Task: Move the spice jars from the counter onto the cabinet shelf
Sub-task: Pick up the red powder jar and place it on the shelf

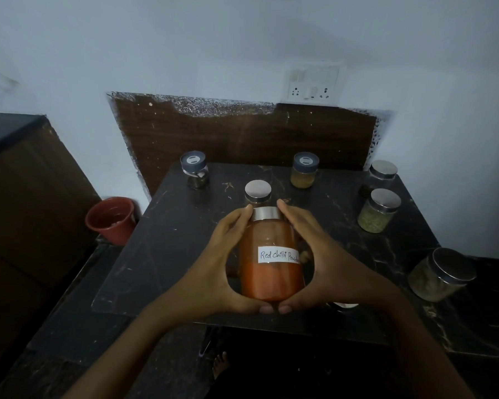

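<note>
Left hand [213,254], right hand [323,254] clasp chilli jar [271,272] above counter [162,254]

Dim white wall [242,38], wooden backboard [242,136]

bare forearms, no sleeves, left hand [213,260], right hand [326,254]

Chilli jar [271,272]: clear glass, brushed metal lid, paper label. Counter [167,243]: dark glossy marbled stone, scuffed. Backboard [242,139]: matt wood grain. Pot [110,220]: red plastic.
</note>
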